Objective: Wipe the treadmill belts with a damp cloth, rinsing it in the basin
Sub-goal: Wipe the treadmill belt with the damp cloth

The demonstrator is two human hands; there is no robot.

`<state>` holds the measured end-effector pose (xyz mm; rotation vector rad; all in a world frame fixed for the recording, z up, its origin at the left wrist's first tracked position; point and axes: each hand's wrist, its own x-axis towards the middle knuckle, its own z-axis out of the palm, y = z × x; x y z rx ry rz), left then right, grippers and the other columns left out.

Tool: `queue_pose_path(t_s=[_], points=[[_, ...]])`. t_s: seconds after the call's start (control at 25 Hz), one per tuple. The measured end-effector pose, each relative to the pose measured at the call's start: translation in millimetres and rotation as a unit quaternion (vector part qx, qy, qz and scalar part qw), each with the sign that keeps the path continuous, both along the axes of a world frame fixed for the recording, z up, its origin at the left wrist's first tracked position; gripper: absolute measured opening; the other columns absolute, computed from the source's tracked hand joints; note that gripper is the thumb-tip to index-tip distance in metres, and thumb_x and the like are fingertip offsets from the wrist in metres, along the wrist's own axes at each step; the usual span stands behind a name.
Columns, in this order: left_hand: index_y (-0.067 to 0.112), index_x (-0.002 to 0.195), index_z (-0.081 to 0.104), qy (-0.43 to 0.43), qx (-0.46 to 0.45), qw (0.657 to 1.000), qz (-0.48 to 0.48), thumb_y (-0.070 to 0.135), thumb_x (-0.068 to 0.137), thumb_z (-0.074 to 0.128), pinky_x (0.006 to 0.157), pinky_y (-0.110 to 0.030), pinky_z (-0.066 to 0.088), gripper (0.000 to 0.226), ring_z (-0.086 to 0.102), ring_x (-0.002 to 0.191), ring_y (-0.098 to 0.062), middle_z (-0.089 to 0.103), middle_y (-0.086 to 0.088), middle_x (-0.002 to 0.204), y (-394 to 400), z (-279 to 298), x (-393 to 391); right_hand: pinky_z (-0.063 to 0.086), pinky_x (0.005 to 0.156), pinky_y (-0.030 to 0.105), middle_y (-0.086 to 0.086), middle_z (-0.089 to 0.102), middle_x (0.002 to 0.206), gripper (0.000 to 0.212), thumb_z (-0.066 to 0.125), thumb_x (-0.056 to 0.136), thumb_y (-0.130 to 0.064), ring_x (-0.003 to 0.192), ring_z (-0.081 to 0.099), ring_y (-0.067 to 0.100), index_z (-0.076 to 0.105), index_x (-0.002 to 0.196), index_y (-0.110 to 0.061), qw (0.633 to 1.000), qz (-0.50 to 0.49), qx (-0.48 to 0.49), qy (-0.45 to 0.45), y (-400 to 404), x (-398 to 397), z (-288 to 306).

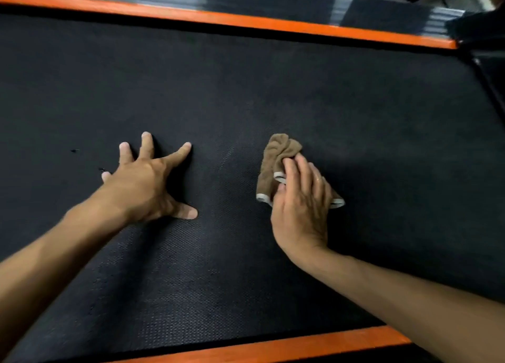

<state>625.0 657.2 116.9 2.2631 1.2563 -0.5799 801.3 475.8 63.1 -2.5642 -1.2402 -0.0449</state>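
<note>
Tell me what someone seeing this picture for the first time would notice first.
Two bare hands on the wide black treadmill belt: the left hand is splayed flat on it at centre left, while the right hand presses a crumpled brown cloth with pale edging onto it at centre right. Bright orange side rails frame the belt above and below.

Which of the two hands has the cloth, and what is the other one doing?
The right hand presses the brown cloth onto the treadmill belt. The left hand holds nothing; its spread fingers rest on the belt.
</note>
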Motion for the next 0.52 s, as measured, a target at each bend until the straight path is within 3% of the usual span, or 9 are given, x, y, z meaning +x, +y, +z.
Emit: queue_pose_path(t_s=[0.2, 0.32, 0.4, 0.52], points=[[0.063, 0.143, 0.0, 0.023, 0.014, 1.0, -0.013, 0.072, 0.047, 0.08, 0.111, -0.062, 0.028, 0.126, 0.001, 0.143, -0.039, -0.009, -0.003, 0.159, -3.9, 6.9, 1.8, 0.024, 0.113, 0.044, -0.001, 0.037, 0.153, 0.048, 0.036, 0.094, -0.03, 0.14, 0.033, 0.023, 0.043, 0.142, -0.024, 0.998, 0.013, 0.035, 0.045, -7.1, 4.2, 2.4], [0.066, 0.141, 0.003, 0.029, -0.009, 0.999, -0.01, 0.086, 0.029, 0.073, 0.112, -0.061, 0.027, 0.133, 0.003, 0.143, -0.042, -0.002, -0.001, 0.157, -5.5, 11.5, 4.6, 0.024, 0.109, 0.04, -0.009, 0.035, 0.153, 0.046, 0.05, 0.095, -0.03, 0.136, 0.033, 0.019, 0.045, 0.14, -0.031, 0.995, 0.04, 0.021, 0.085, -10.6, 17.1, 12.6], [0.068, 0.14, 0.004, 0.033, -0.025, 0.999, 0.009, 0.089, 0.023, 0.069, 0.113, -0.061, 0.025, 0.135, 0.002, 0.145, -0.041, 0.0, 0.002, 0.156, -8.8, 18.4, 2.3, 0.028, 0.099, 0.037, -0.016, 0.041, 0.142, 0.038, 0.057, 0.092, -0.032, 0.123, 0.039, 0.018, 0.052, 0.13, -0.035, 0.99, 0.065, 0.025, 0.122, -12.1, 37.2, 20.8], [0.058, 0.146, 0.005, 0.132, 0.076, 0.987, -0.054, 0.09, 0.036, 0.066, 0.111, -0.055, 0.03, 0.129, 0.03, 0.142, -0.029, 0.021, 0.003, 0.156, -21.6, 30.9, 18.0, 0.031, 0.098, 0.033, -0.022, 0.048, 0.131, 0.027, 0.058, 0.092, -0.024, 0.111, 0.043, 0.015, 0.061, 0.116, -0.036, 0.961, 0.105, 0.061, 0.248, -16.8, 65.0, 28.2]])
